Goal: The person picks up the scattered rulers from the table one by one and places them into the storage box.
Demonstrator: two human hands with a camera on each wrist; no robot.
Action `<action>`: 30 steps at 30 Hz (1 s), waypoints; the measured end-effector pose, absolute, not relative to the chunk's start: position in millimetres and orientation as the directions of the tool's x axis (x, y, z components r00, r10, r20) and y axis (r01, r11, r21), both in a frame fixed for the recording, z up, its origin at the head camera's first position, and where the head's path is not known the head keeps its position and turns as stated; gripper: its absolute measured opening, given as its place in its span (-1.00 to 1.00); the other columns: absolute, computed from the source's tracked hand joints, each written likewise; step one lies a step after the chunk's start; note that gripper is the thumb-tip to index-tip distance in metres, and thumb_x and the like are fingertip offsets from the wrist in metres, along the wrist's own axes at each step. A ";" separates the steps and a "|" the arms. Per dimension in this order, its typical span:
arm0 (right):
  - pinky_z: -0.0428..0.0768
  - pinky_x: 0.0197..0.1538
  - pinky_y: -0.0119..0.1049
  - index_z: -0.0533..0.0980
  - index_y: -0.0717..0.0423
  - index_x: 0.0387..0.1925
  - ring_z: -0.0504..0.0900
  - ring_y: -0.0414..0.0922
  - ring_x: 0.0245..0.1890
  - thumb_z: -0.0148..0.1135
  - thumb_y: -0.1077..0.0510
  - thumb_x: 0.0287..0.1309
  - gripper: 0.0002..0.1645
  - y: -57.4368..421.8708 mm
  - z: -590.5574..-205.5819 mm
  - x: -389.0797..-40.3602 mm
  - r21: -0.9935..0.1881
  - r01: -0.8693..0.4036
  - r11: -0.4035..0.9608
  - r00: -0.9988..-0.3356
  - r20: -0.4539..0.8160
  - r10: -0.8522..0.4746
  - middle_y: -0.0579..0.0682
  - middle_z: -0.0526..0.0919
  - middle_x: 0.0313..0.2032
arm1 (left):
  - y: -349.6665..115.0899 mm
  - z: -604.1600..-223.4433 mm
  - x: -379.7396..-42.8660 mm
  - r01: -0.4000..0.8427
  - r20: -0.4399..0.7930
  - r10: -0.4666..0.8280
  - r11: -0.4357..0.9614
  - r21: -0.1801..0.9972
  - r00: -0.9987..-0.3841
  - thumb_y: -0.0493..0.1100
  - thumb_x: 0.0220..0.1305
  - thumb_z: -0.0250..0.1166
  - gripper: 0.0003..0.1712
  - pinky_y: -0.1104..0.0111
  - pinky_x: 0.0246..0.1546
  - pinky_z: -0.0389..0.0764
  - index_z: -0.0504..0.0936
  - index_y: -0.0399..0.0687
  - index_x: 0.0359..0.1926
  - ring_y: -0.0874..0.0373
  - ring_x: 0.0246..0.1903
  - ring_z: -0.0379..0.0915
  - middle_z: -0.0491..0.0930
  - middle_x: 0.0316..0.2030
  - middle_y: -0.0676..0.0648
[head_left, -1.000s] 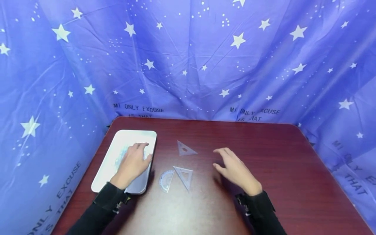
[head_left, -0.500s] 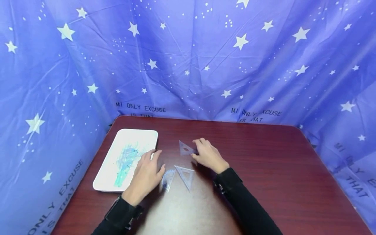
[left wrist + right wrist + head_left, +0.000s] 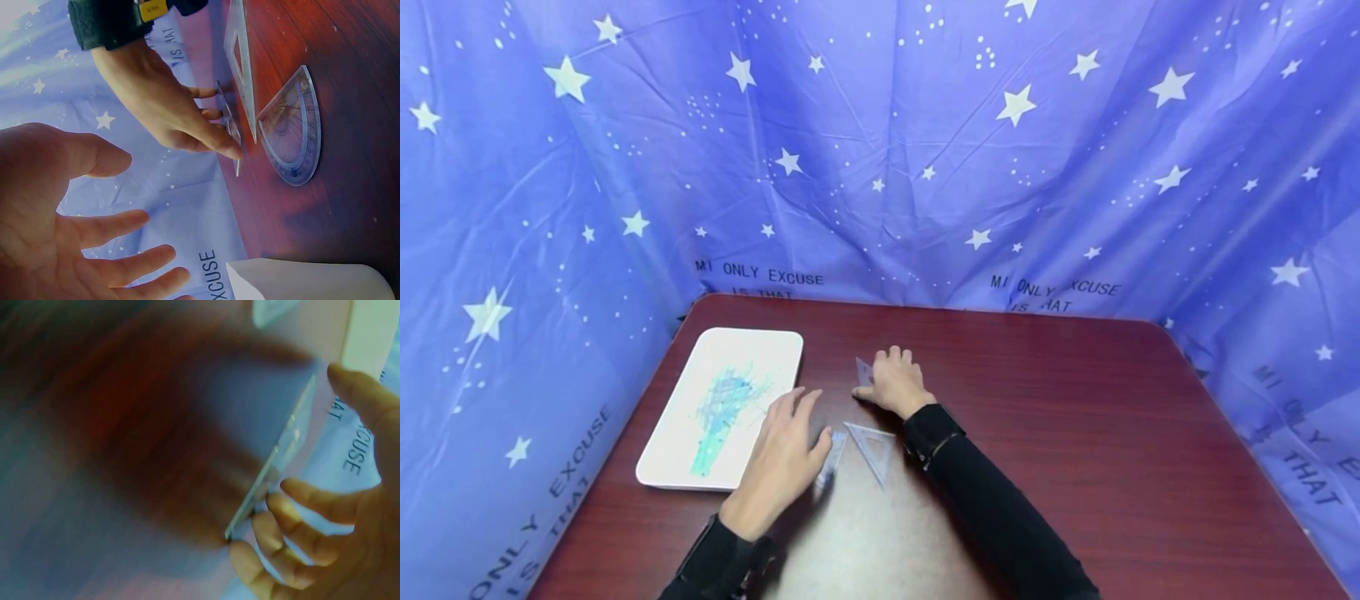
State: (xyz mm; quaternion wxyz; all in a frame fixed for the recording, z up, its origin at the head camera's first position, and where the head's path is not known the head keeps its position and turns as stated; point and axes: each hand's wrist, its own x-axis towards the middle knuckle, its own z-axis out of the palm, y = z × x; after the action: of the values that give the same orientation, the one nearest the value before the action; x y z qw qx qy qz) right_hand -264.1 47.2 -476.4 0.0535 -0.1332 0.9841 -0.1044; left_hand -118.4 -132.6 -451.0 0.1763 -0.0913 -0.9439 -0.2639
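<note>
My right hand (image 3: 898, 382) is over a small clear set square (image 3: 863, 372) with a round hole. In the right wrist view, curved fingertips (image 3: 284, 509) stand along one edge of that set square, and the thumb tip is near its opposite corner. The plate lies where it was on the table, mostly hidden by the hand. My left hand (image 3: 778, 462) hovers with fingers loosely spread, holding nothing, between a white tray and a clear protractor (image 3: 297, 134). The hand partly covers the protractor in the head view. Beside it lies a second set square (image 3: 867, 447) with a triangular cutout.
The white tray (image 3: 677, 450), round-cornered with a blue-green pattern, sits at the table's left. The dark red table (image 3: 1120, 433) extends to the right. A blue star-printed curtain (image 3: 880, 125) hangs behind and along both sides.
My right hand has moved left from beside the round-holed set square to over it. My left hand has come right off the tray toward the protractor. The flat tools stay in place.
</note>
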 end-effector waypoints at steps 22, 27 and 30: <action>0.68 0.05 0.11 0.54 0.21 0.01 0.59 0.18 0.00 0.59 -0.16 0.04 -0.31 59.3 -485.1 -271.4 -0.347 -0.177 0.921 -0.969 -0.105 -0.225 0.20 0.64 -0.06 | -128.9 -449.6 -111.7 0.234 0.309 0.064 0.800 0.553 -0.949 -0.21 0.38 0.38 -0.42 -0.20 0.38 0.52 0.55 -0.32 0.37 -0.36 0.35 0.45 0.53 0.32 -0.43; 0.64 -0.05 0.07 0.52 0.12 -0.05 0.55 0.14 -0.08 0.56 -0.16 0.00 -0.37 75.6 -489.6 -272.1 -0.364 -0.238 0.900 -0.966 -0.006 -0.258 0.13 0.60 -0.11 | -127.9 -447.7 -112.7 0.168 0.203 0.047 0.753 0.636 -0.978 -0.13 0.49 0.32 -0.39 -0.19 0.46 0.46 0.48 -0.26 0.46 -0.32 0.43 0.39 0.48 0.40 -0.38; 0.61 0.03 0.04 0.52 0.14 -0.03 0.52 0.11 -0.06 0.55 -0.08 0.01 -0.41 81.3 -465.1 -255.8 -0.392 -0.244 0.887 -0.965 0.006 -0.263 0.12 0.58 -0.11 | -125.6 -449.7 -114.6 0.159 0.186 0.043 0.725 0.670 -0.982 -0.12 0.52 0.30 -0.39 -0.18 0.48 0.44 0.47 -0.25 0.47 -0.30 0.44 0.40 0.48 0.42 -0.37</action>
State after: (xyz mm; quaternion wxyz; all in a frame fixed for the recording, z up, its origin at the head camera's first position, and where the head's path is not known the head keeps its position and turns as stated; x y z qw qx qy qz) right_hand -255.8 81.3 -465.1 0.0234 -0.1305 0.9710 -0.1989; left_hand -114.6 -125.6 -449.7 0.0787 -0.0545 -0.9255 -0.3665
